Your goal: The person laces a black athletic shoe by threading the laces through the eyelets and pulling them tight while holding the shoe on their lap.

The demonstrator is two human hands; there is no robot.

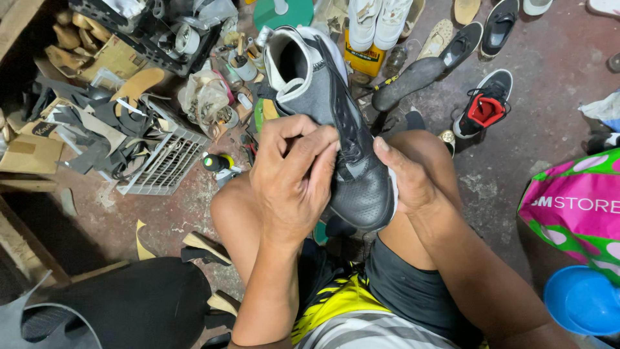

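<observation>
the shoe (336, 123) sits toe-down between the knees, propped over the lap, heel and opening pointing away. the left hand (294, 178) is curled tight over its near flank, fingers bent and pressed on the grey upper by the laces. the right hand (407, 178) is half open, thumb on top of the toe edge, palm cupping the white sole rim from the far side. so both have hold of the same shoe, one clamping, one bracing.

what might go wrong, to my eye: the shoe rests on bare thighs with only the toe wedged, so a hard push from the left could roll it out of the lighter right-hand hold and drop it among the scraps below. fingers pressed that hard on the upper could also crease it.

beyond the grip, just past the shoe's heel, stands a yellow can (365, 59) with a dark printed label. off to the right of the right hand slumps a pink and green bag (578, 207) with white lettering, a blue basin (581, 300) under it. far left of the left hand lie a flat brown box (29, 152) and a white wire rack (165, 161).
</observation>
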